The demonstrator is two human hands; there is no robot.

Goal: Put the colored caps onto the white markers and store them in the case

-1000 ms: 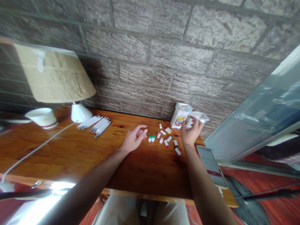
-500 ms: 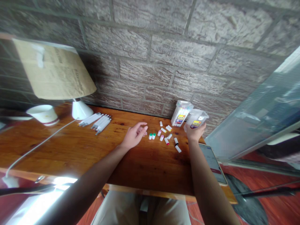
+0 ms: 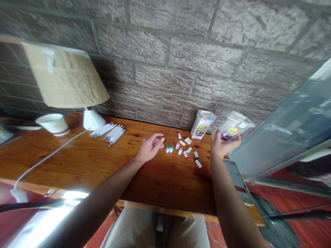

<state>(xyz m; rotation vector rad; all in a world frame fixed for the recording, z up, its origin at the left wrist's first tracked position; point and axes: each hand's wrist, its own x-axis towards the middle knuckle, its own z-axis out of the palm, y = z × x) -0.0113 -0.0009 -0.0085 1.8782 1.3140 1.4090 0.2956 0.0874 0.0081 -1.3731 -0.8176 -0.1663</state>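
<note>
My right hand [image 3: 222, 145] is closed around a clear plastic marker case [image 3: 234, 128] with a yellow and blue label. It holds the case tilted to the right, off the table. Loosely curled, my left hand [image 3: 150, 148] hovers low over the wood, thumb and fingers apart. Just right of it stand two green-topped marker caps [image 3: 170, 149]. Another small pale cap [image 3: 162, 146] shows partly behind the fingertips. Between the hands lie several more caps [image 3: 186, 155], white with pink, red, yellow or black ends. A second clear case [image 3: 203, 124] with markers inside stands upright by the wall.
Several capless-looking grey-white markers [image 3: 116, 135] lie in rows at the left, near a lamp [image 3: 93, 119] and a paper cup [image 3: 53, 124]. A tablet [image 3: 239, 182] rests at the right edge. The stone wall [image 3: 160, 82] bounds the back; a white cable [image 3: 49, 156] crosses the left.
My right hand has lifted its case up and to the right, away from the standing case, and tipped it. My left hand has hardly moved; a small cap now shows beside its fingers.
</note>
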